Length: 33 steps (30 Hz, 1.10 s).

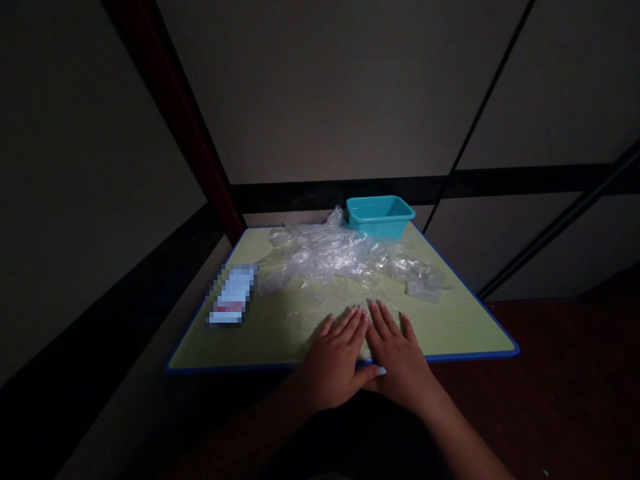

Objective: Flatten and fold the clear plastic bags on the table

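Note:
My left hand (pixel 336 360) lies flat near the front edge of the table (pixel 465 330), palm down with its fingers stretched forward. Beside it rests my right hand (pixel 399 357), also flat with the fingers a little apart. The two hands touch, and the left thumb reaches across toward the right hand. Under and just ahead of the fingertips seems to be a thin sheet of clear plastic, though its outline is hard to make out. Farther back, a loose pile of crumpled clear plastic bags (pixel 335 257) spreads over the table.
A turquoise plastic basin (pixel 380 219) stands at the back right of the table, against the bags. At the left edge lies a blurred-out, flat rectangular thing (pixel 234 295). A panelled wall (pixel 325 100) rises behind the blue-edged table, and dark reddish floor (pixel 560 373) shows at right.

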{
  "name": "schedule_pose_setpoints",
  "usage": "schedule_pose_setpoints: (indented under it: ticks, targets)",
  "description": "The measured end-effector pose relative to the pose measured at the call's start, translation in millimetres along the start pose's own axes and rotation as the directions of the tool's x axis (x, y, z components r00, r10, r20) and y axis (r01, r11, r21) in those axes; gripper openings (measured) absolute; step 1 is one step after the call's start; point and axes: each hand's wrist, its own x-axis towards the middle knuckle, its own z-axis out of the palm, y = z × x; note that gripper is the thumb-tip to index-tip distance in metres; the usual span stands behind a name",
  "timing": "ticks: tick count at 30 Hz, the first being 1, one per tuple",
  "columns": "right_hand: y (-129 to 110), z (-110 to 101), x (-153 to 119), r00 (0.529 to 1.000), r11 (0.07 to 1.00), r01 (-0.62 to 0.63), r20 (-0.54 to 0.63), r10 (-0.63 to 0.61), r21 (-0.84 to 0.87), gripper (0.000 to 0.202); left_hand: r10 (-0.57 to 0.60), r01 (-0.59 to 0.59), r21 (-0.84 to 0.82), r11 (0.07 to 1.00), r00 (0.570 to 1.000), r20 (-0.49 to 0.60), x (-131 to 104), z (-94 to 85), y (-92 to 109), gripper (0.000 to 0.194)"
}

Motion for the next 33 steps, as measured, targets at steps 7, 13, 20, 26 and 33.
schedule_pose_setpoints:
  ticks: [7, 13, 20, 26, 33]
  targets:
    - [1, 4, -1, 0.999, 1.000, -0.004, -0.046, 0.003, -0.018, 0.108, -0.064, 0.064, 0.055, 0.996, 0.998, -0.014, -2, 9.7, -19, 0.072]
    - [2, 6, -1, 0.998, 1.000, 0.000, -0.065, -0.001, -0.029, 0.112, -0.122, 0.117, 0.079, 0.990, 0.990, 0.072, -27, -6.2, -43, 0.091]
    - [3, 11, -1, 0.995, 1.000, -0.004, -0.096, 0.002, -0.019, 0.117, -0.270, 0.247, 0.158, 0.956, 0.952, 0.143, -54, -19.5, -62, 0.107]
    - [-2, 5, 1, 0.996, 0.997, -0.070, -0.061, 0.070, -0.006, 0.115, -0.277, 0.258, 0.171, 0.951, 0.956, 0.094, -65, -29.3, -65, 0.095]
    - [12, 6, -19, 0.990, 0.997, 0.031, -0.140, -0.021, 0.066, 0.095, -0.049, 0.047, 0.094, 0.994, 0.999, 0.022, -75, -14.6, -72, 0.057]
